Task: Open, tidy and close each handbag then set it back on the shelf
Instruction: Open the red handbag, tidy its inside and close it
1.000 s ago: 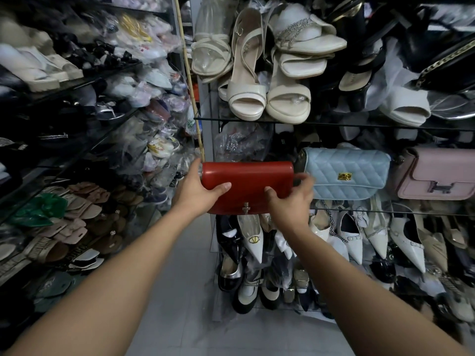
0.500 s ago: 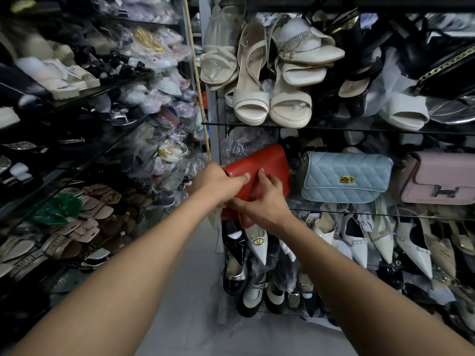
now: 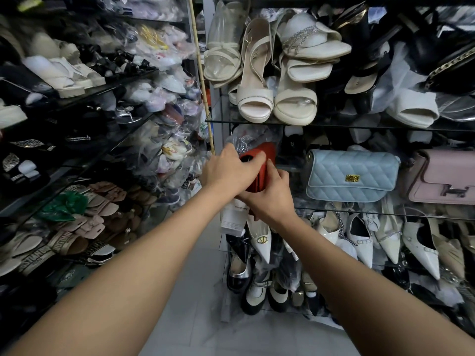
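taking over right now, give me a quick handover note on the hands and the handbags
Left hand grips the top of the red handbag.
Right hand grips its lower end.
It is held end-on at the left end of the glass shelf, a white tag hanging below.
Light blue handbag and pink handbag stand on the shelf, flaps closed.
Done: cannot tell if it is tidied or closed.
Left: seat the red one on the shelf, then probably do the blue and pink.

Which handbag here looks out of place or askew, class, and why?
The red handbag, gripped by the left hand and right hand left of the blue quilted handbag: it is turned end-on and tilted, while the blue one and the pink handbag sit facing front. A white tag dangles below it.
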